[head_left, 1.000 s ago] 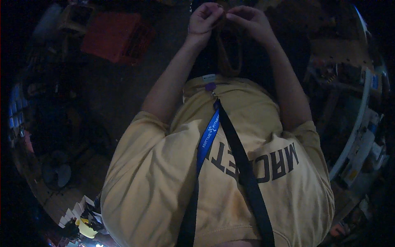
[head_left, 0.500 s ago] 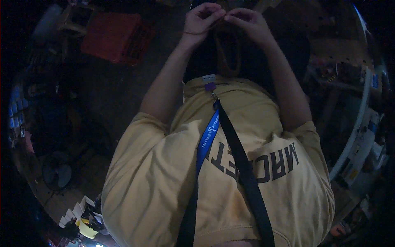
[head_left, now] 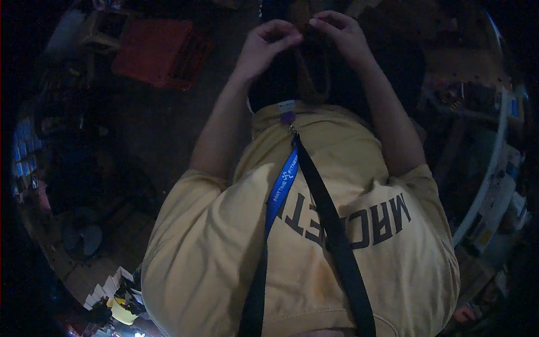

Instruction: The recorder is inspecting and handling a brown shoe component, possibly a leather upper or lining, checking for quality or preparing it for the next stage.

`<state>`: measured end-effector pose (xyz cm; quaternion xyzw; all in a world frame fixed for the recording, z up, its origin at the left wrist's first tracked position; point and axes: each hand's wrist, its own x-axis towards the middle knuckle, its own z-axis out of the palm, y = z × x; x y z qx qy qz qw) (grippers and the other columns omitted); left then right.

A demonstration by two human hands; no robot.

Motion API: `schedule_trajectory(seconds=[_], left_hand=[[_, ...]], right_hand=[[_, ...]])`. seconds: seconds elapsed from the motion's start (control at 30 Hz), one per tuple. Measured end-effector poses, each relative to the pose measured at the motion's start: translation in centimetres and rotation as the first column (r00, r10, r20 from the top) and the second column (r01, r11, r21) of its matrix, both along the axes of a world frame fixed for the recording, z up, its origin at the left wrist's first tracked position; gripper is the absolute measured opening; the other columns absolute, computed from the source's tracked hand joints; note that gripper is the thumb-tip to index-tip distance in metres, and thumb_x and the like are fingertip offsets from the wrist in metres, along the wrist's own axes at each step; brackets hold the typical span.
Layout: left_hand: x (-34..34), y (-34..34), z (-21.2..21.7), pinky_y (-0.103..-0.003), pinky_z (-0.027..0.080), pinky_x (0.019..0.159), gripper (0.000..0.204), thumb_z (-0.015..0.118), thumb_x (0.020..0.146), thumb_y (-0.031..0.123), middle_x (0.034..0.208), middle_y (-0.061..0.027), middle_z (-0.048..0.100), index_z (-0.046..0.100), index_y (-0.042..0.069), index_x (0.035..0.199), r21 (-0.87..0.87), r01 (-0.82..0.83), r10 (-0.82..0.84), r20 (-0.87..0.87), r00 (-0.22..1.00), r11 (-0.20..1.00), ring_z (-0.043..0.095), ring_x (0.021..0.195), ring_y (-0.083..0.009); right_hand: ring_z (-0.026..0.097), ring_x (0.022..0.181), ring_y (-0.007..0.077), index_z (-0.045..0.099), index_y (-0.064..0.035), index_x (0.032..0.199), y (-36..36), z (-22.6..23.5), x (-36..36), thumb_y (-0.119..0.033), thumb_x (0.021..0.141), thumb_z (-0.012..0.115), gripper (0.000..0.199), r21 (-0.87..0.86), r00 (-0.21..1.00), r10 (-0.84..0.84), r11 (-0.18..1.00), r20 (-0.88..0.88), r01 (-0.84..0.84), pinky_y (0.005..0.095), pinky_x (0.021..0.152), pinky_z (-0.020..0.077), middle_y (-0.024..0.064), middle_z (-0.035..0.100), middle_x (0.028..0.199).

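Brown loop [head_left: 305,84] shows dimly between the forearms, just past the hem of the yellow shirt [head_left: 323,132]; I see the left hand [head_left: 261,49] curled near its upper end, thumb and index tips brought close together; the right hand [head_left: 347,40] bends thumb and forefinger tip to tip, just apart from the left; I cannot tell whether either pinches anything.

Yellow shirt [head_left: 306,275]: big dark capitals [head_left: 371,224], upside down, partly hidden by lanyard [head_left: 351,286]. Blue strap [head_left: 273,208]: small white capitals [head_left: 286,177]. Pale hem tag [head_left: 286,105]: unreadable.
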<state>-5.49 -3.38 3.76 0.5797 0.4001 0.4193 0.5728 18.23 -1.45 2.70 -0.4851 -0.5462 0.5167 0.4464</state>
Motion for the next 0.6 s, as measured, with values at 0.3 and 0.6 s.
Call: schedule_trajectory(seconds=[0.3, 0.6], left_hand=[[3.1, 1.2, -1.6, -0.027, 0.053, 0.09, 0.02, 0.079, 0.092, 0.019, 0.101, -0.0016, 0.075, 0.077, 0.003, 0.104, -0.029, -0.249, 0.251, 0.145, 0.957, 0.968, 0.067, 0.095, -0.0108], [2.6, 0.3, -0.2, -0.027, 0.054, 0.084, 0.025, 0.08, 0.092, 0.024, 0.096, -0.0055, 0.078, 0.08, 0.002, 0.105, 0.114, -0.302, 0.309, -0.043, 0.95, 0.946, 0.07, 0.088, -0.0109]], right_hand=[[0.067, 0.102, 0.0103, 0.075, -0.0042, 0.11, -1.2, 1.5, -1.3, -0.021, 0.093, 0.08, 0.025, 0.108, 0.993, 0.015, 0.994, 0.12, -0.028, 0.0284, 0.096, 0.052, 0.0013, 0.074, 0.107], [0.072, 0.097, 0.0222, 0.072, -0.001, 0.104, -2.3, 6.1, -3.5, -0.014, 0.096, 0.074, 0.016, 0.568, 0.723, -0.255, 0.792, 0.642, -0.224, 0.0382, 0.085, 0.0573, 0.0125, 0.072, 0.104]])
